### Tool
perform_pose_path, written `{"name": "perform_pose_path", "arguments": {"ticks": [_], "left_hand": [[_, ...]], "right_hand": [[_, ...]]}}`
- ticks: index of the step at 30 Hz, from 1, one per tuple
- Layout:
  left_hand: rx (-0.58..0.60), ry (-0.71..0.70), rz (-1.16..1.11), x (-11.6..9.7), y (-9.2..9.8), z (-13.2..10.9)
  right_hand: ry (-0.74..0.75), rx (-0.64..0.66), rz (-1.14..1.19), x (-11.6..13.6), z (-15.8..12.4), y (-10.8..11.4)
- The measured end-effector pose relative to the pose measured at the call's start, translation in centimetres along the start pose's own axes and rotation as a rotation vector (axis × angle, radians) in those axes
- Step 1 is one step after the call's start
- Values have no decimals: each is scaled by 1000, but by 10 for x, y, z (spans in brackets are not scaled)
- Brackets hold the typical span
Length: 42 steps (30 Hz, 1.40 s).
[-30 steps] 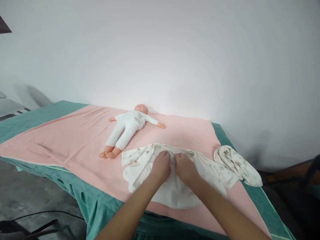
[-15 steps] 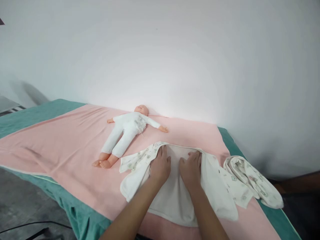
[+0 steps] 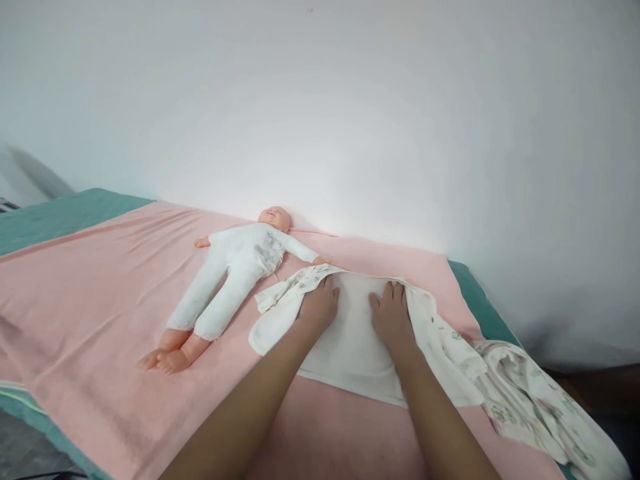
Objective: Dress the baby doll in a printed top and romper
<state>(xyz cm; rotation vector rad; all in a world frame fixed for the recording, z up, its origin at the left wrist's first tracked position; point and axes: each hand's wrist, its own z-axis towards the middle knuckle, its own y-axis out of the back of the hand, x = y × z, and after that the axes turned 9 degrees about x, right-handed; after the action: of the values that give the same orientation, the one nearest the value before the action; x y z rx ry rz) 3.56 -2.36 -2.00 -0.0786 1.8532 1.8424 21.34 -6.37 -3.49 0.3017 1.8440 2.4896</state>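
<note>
A baby doll (image 3: 235, 267) in a white suit lies on its back on a pink sheet (image 3: 100, 300), head toward the wall. Right of the doll lies an opened cream baby garment (image 3: 355, 340) with a small print on its outside. My left hand (image 3: 320, 303) rests flat on the garment's left side, fingers stretched, by its folded-back left flap. My right hand (image 3: 393, 317) lies flat on the garment's right side, fingers spread, against the right flap. Both hands press on the plain inner cloth and hold nothing.
A second printed cream cloth (image 3: 540, 400) lies crumpled at the right near the bed's corner. A teal cover (image 3: 65, 210) shows under the pink sheet at the left and right edges. A white wall stands right behind the bed.
My hands moved apart and forward on the garment, spreading it open toward the doll. The view came closer, and the doll now lies nearer the garment's left flap.
</note>
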Motion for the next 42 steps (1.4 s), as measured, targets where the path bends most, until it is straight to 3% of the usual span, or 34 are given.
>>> {"name": "perform_pose_path", "arguments": {"ticks": [6,13,25,35,42], "left_hand": [[-34,28,29,3,-21,6],[-20,42,123,-5,-14,0],[-41,14,202,-16,-21,-56],[-31,-71,194,-4,-21,-96],[-43,-90,147,0,-21,-105]], "right_hand": [[-69,59,-11,16,2,-6],[64,100,-22,28,-4,-6],[33,271,-15,21,-45,9],[276,244,19,13,-108,32],[444,129,31,-25,-169,63]]}}
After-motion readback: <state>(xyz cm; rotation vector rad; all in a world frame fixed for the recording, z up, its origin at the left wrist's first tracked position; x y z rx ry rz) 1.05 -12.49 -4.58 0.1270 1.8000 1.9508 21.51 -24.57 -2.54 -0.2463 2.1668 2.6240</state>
